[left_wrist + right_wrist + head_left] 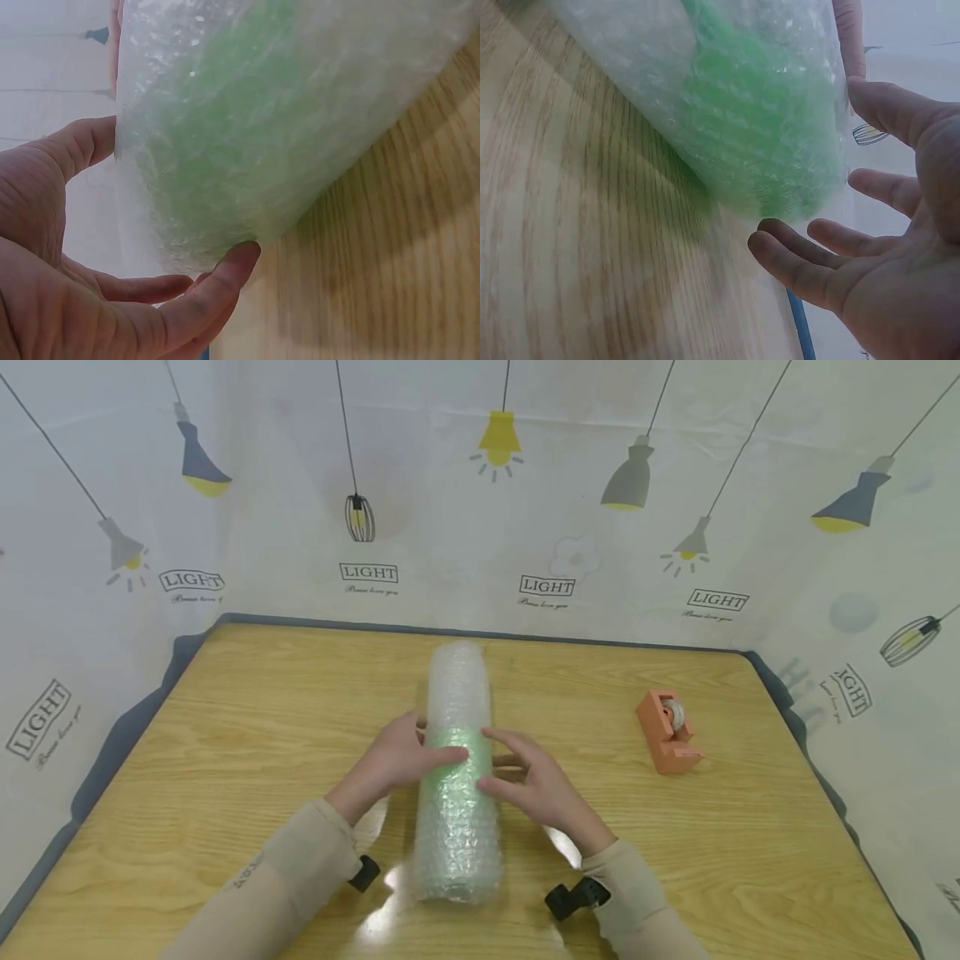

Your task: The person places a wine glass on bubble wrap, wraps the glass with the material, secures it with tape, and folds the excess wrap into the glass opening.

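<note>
Lettering (368,573) on the backdrop (450,547) reads "LIGHT"; left hand (395,755) grips a bubble-wrap roll (456,852); right hand (538,783), fingers spread, touches its side.

- In front of me, a light wood-grain desk (285,693) is stretching out, shining in spots close to me.
- On it, a bubble-wrap roll (456,827) is lying with one end towards me.
- To my right, an orange tape dispenser (663,745) is standing, well apart from the roll.
</note>
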Demonstrator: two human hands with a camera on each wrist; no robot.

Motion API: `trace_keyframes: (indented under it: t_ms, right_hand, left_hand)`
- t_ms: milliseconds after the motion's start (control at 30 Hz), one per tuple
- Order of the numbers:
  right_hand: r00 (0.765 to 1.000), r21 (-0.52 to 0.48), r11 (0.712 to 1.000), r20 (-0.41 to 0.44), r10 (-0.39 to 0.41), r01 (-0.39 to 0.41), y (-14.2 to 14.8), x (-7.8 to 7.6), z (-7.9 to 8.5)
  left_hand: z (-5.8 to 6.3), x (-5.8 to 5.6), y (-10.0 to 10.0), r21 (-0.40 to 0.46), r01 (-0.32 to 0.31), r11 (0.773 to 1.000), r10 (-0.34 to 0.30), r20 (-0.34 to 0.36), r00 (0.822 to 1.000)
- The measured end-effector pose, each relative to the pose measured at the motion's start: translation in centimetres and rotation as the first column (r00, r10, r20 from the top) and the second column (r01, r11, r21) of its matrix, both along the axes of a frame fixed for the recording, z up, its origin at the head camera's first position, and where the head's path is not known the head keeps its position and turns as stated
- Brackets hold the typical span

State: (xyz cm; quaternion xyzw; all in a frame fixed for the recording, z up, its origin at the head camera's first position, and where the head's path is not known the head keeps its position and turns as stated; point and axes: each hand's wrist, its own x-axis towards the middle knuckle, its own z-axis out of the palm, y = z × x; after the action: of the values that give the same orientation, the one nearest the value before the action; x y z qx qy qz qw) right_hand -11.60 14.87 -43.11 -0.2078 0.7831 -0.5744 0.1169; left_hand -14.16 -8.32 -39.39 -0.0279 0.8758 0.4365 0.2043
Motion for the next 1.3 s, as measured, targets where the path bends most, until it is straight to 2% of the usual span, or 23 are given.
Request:
trace_keyframes:
  t_ms: [200,467,700,833,933,1000,1033,1133,1200,1300]
  right_hand:
    - [0.998,0.053,0.998,-0.057,-0.018,0.021,0.2,0.2,0.4]
    - [0.981,0.122,0.991,-0.192,-0.036,0.06,0.4,0.3,0.8]
    - [0.976,0.136,0.988,-0.214,-0.036,0.066,0.6,0.3,1.0]
    - [0.977,0.137,0.988,-0.211,-0.035,0.066,0.6,0.3,1.0]
    - [0.978,0.131,0.989,-0.207,-0.034,0.062,0.6,0.3,1.0]
    - [0.978,0.127,0.99,-0.204,-0.033,0.06,0.5,0.3,0.9]
    - [0.979,0.124,0.991,-0.203,-0.033,0.059,0.5,0.3,0.9]
    - [0.977,0.118,0.991,-0.21,-0.032,0.057,0.6,0.2,0.8]
    - [0.976,0.114,0.992,-0.217,-0.032,0.058,0.6,0.2,0.7]
    - [0.974,0.11,0.992,-0.224,-0.034,0.06,0.6,0.2,0.6]
  left_hand:
    - [-0.4,-0.1,0.1,0.037,0.025,0.999,-0.026,0.016,1.0]
    - [-0.7,-0.2,0.3,0.162,0.02,0.987,-0.035,0.09,0.995]
    - [-1.2,-0.4,0.3,0.201,0.029,0.979,-0.05,0.096,0.994]
    - [-1.3,-0.3,0.2,0.158,0.053,0.986,-0.06,0.04,0.997]
    - [-1.1,-0.1,0.1,0.084,0.092,0.992,-0.086,-0.076,0.993]
    - [-0.9,0.1,0.2,0.038,0.133,0.99,-0.125,-0.17,0.978]
    - [-0.7,0.2,0.2,0.017,0.161,0.987,-0.153,-0.219,0.964]
    - [-0.4,0.5,0.3,-0.041,0.244,0.969,-0.243,-0.343,0.907]
    - [-0.4,0.7,0.5,-0.079,0.292,0.953,-0.298,-0.409,0.862]
    - [-0.6,1.0,0.8,-0.147,0.325,0.934,-0.356,-0.453,0.818]
